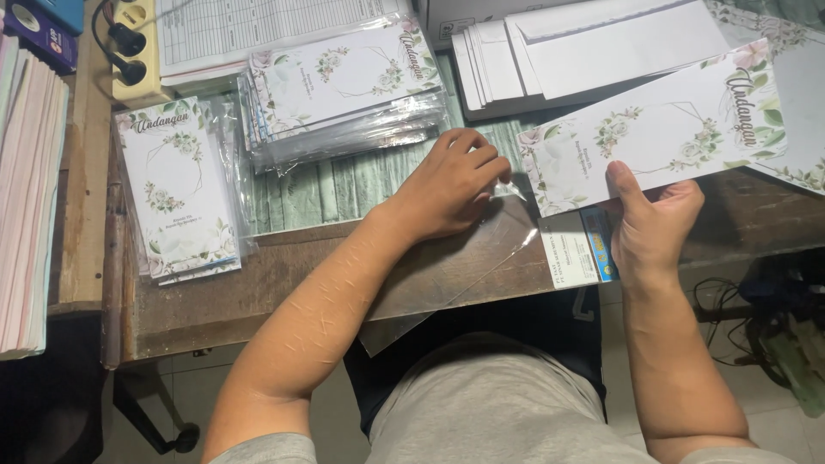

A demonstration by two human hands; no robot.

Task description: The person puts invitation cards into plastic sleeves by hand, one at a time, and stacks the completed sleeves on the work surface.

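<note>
Head view: your right hand (649,228) grips a floral card (657,129) beside the clear sleeve (464,258) your left hand (451,185) pinches open; card not yet inserted, sleeved stacks (344,86) finished.

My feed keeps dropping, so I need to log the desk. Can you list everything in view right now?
floral card: one, white with green leaves, held at the right
clear sleeve: one, see-through, on the table edge at the middle
sleeved card stack: one pile, white floral, top centre
second card stack: one pile, white floral, left
white envelopes: several, fanned, top right
printed sheet: one, white, top
power strip: one, cream, black plugs, top left
paper pile: one, pinkish, far left
small box: one, white and blue, under the right hand
table: one, brown wood
left hand: pinching the sleeve's opening
right hand: gripping the card
</note>
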